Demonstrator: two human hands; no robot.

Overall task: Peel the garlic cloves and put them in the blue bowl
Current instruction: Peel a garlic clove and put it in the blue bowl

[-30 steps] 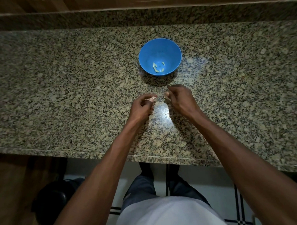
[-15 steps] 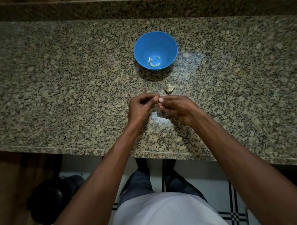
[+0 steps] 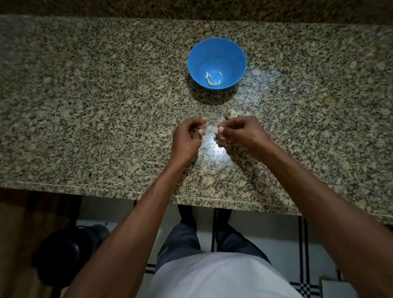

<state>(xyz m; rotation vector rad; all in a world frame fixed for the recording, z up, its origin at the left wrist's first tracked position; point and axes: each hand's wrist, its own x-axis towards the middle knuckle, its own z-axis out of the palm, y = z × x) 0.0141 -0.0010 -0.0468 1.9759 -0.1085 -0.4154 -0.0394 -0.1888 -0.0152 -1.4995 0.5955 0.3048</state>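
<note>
We see both hands over the granite counter (image 3: 78, 108), fingers curled. Left hand (image 3: 186, 138) and right hand (image 3: 237, 131) sit slightly apart; whether either pinches a clove or skin, we cannot tell. Garlic piece (image 3: 231, 113) lies just beyond the right hand. Blue bowl (image 3: 230, 56) farther back holds peeled cloves (image 3: 213, 79).

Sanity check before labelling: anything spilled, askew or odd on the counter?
Nothing stands out. The blue bowl sits upright with peeled cloves inside; a garlic piece lies on the counter beyond the right hand.
</note>
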